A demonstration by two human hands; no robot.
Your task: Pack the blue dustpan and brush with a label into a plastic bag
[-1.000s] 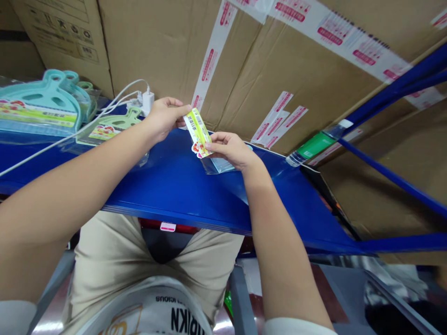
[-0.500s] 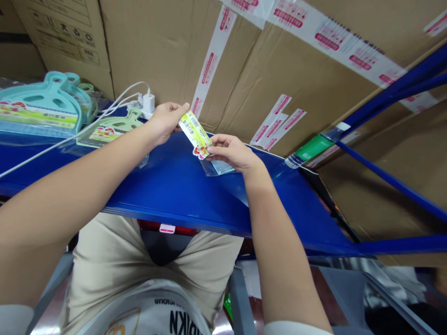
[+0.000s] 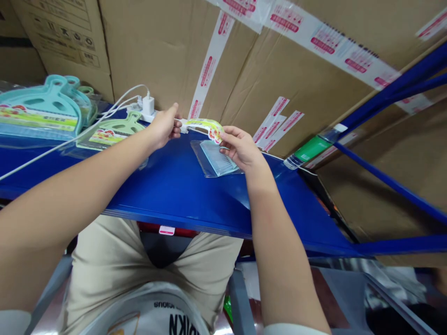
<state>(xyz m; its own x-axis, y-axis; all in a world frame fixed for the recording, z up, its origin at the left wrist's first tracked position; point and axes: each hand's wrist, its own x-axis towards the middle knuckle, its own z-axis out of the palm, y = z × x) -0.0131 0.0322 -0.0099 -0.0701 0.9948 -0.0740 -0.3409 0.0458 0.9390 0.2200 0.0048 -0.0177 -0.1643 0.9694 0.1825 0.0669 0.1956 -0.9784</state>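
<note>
A yellow-green and white printed label card (image 3: 206, 123) with a red mushroom-like picture at one end spans between my hands, bowed into a curve. My right hand (image 3: 239, 148) pinches the picture end between thumb and fingers. At the card's other end, the curled fingers of my left hand (image 3: 165, 125) grip a white edge, the thumb lifted away. Below the card, a clear plastic bag (image 3: 200, 160) lies on the blue shelf (image 3: 181, 190), with a light blue ridged piece (image 3: 220, 158) inside, partly covered by my right hand.
Bagged light blue dustpan-shaped items (image 3: 57, 104) and a green one (image 3: 115, 125) lie at left. A white charger (image 3: 148, 103) with cables stands behind my left hand. A green-labelled bottle (image 3: 314, 148) leans at right. Cardboard boxes (image 3: 157, 46) line the back; blue metal bars (image 3: 391, 179) cross the right.
The card has gone from flat and slanted to bent and nearly level. My left hand has turned, its thumb off the card. My right hand has shifted slightly right, uncovering more of the bag.
</note>
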